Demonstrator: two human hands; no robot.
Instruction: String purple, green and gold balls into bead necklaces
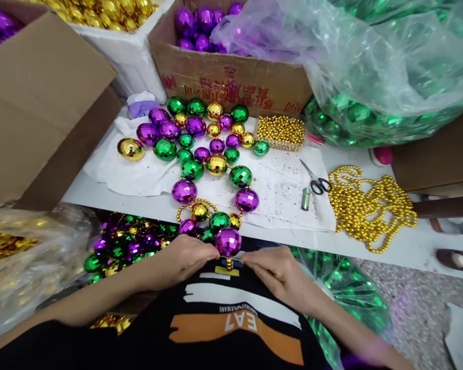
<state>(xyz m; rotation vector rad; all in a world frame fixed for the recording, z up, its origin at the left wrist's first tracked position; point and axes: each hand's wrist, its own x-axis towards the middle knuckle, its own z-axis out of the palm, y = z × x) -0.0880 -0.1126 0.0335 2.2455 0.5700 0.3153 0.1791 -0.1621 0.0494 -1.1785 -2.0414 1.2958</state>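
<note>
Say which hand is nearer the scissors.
Right. The right hand is to the left of the scissors and nearer the body; the left hand is farther left, past the purple bead between the hands.

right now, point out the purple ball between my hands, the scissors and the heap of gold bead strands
purple ball (pixel 228 241): head view, middle of its faceted front
scissors (pixel 310 173): head view, blades near the pivot
gold bead strands (pixel 354 213): head view, thick part of the heap
</note>
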